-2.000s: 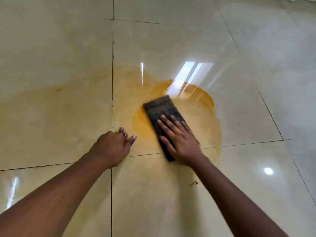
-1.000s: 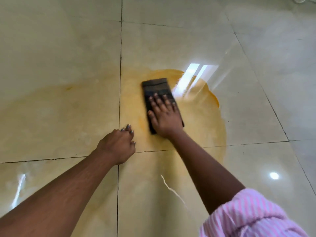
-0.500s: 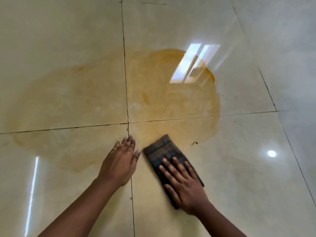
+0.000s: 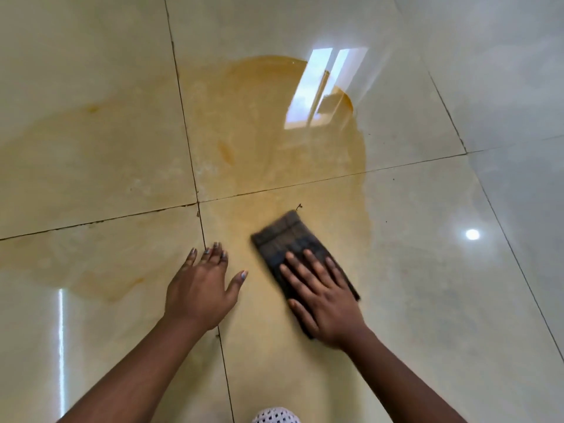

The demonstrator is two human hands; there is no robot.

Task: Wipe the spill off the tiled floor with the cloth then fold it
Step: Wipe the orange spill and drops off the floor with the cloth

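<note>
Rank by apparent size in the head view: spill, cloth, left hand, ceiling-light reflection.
1. spill, spread across four tiles
2-3. cloth and left hand: similar; cloth partly hidden under right hand
4. ceiling-light reflection, smallest

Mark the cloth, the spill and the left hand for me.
cloth (image 4: 282, 236), head view, bare far end beyond the fingers
spill (image 4: 262, 117), head view, orange patch on the far tile
left hand (image 4: 200, 290), head view, back of the hand
</note>
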